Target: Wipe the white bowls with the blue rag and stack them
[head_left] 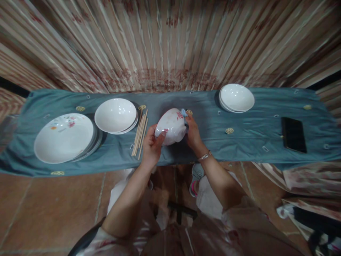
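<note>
A white bowl [172, 125] with red markings is held up over the middle of the cloth-covered table, tipped so its outside faces me. My left hand [153, 145] grips its rim, thumb on the outer wall. On the bowl's right side is my right hand [193, 131], closed around a light blue cloth [183, 112] that touches the bowl; most of this cloth is hidden. Left of the bowl lie several wooden chopsticks [140, 133], side by side, close to my left hand.
Stacked white bowls [115, 114] stand left of the chopsticks, and a stack of larger flowered plates [64, 138] is at the far left. More stacked bowls [237, 97] sit at the back right. A black phone [294, 134] lies near the right end of the blue-green tablecloth [247, 142].
</note>
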{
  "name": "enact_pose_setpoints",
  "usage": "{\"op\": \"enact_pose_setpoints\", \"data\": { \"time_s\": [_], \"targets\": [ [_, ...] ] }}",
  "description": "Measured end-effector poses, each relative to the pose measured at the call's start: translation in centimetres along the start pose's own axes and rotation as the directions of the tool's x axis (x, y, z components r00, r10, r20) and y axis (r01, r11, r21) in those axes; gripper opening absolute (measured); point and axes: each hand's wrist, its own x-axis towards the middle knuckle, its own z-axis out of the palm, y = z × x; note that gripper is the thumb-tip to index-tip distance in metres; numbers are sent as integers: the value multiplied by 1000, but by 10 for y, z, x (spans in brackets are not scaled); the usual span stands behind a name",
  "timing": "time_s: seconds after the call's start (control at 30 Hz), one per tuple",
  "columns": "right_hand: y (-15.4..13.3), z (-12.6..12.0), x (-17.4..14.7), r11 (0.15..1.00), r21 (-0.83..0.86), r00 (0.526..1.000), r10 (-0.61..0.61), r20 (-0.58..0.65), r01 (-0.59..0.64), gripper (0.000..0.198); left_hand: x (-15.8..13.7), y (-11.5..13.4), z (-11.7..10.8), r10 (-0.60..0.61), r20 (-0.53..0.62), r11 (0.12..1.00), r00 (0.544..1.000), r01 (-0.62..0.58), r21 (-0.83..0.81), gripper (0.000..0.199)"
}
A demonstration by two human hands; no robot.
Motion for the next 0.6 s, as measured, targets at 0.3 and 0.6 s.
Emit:
{"op": "enact_pose_setpoints", "data": {
  "time_s": [0.3, 0.6],
  "targets": [
    [8, -1, -3, 993, -119, 1000, 14, -10, -16, 48, -1, 4, 3, 29, 20, 999, 999, -28, -35, 44],
    [-13, -13, 13, 990, -121, 996, -82, -42, 76, 35, -5, -5, 6, 6, 48, 999, 999, -4, -46, 43]
  ]
}}
